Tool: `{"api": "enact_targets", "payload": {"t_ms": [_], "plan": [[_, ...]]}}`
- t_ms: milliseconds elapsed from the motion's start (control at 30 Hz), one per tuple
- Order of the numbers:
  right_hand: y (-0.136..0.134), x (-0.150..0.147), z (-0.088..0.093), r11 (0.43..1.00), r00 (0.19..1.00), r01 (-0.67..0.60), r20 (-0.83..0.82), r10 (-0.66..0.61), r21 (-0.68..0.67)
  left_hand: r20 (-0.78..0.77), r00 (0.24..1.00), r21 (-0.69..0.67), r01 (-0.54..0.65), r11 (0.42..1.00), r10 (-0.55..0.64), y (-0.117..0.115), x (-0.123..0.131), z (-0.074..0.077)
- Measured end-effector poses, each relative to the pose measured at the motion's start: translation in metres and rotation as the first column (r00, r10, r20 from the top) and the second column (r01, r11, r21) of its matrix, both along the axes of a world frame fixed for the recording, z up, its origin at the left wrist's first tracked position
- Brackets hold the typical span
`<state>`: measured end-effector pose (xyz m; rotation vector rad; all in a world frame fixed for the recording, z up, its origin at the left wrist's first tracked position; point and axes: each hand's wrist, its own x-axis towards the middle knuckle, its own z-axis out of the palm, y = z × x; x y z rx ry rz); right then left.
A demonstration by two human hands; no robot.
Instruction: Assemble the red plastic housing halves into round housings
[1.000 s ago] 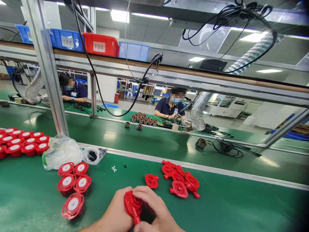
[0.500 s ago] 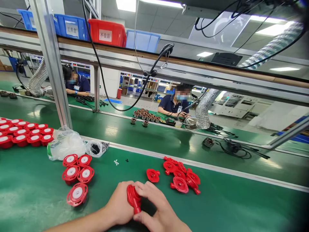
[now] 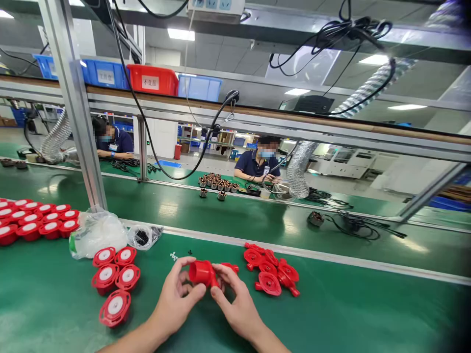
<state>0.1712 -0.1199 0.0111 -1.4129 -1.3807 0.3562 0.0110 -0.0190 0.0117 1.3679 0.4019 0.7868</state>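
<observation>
My left hand (image 3: 175,299) and my right hand (image 3: 235,300) both grip one red plastic part (image 3: 202,272) above the green table, fingers curled round it from either side. The part is a round cup shape with a short stub toward my right hand. Just right of my hands lies a heap of several red flanged parts (image 3: 271,272). To the left stand several red parts with white round centres (image 3: 114,277), one of them (image 3: 115,307) nearest my left forearm.
Two clear plastic bags (image 3: 96,231) lie by an aluminium post (image 3: 79,117). More red-and-white parts (image 3: 35,221) are grouped far left. A green conveyor belt (image 3: 235,215) runs beyond. Two people sit at the far bench with copper-wound parts (image 3: 218,182). Bins (image 3: 152,78) stand overhead.
My hands have lifted and turned the red part from upright to lying sideways, and my fingers have spread a little. The view tilted slightly upward.
</observation>
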Motion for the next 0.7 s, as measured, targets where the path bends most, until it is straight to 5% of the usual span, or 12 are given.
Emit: {"api": "enact_targets", "payload": {"t_ms": [100, 167, 267, 367, 600, 667, 700], "plan": [[-0.004, 0.01, 0.0, 0.993, 0.984, -0.114, 0.13, 0.118, -0.037, -0.031, 0.989, 0.241, -0.131, 0.962, 0.142, 0.005, -0.007, 0.0], [-0.006, 0.015, 0.0, 0.993, 0.978, -0.113, 0.172, 0.115, -0.025, -0.023, 0.965, 0.486, -0.217, 0.847, 0.261, 0.007, -0.012, -0.002], [-0.005, 0.026, -0.002, 0.999, 0.992, 0.016, 0.121, -0.022, 0.047, -0.127, 0.943, 0.711, -0.128, 0.691, 0.306, 0.009, -0.016, -0.004], [0.001, 0.04, -0.005, 0.987, 0.989, 0.138, 0.041, -0.142, 0.088, -0.153, 0.928, 0.812, -0.078, 0.578, 0.341, 0.012, -0.017, -0.001], [0.009, 0.051, -0.014, 0.953, 0.935, 0.296, 0.183, -0.303, 0.062, 0.244, 0.949, 0.959, -0.266, 0.092, 0.201, 0.005, -0.025, 0.005], [0.009, 0.051, -0.017, 0.946, 0.908, 0.323, 0.271, -0.319, 0.032, 0.232, 0.957, 0.969, -0.242, 0.041, 0.176, 0.002, -0.026, 0.003], [0.009, 0.052, -0.019, 0.943, 0.897, 0.332, 0.306, -0.319, 0.009, 0.209, 0.965, 0.973, -0.221, 0.062, 0.158, 0.0, -0.026, 0.003]]}}
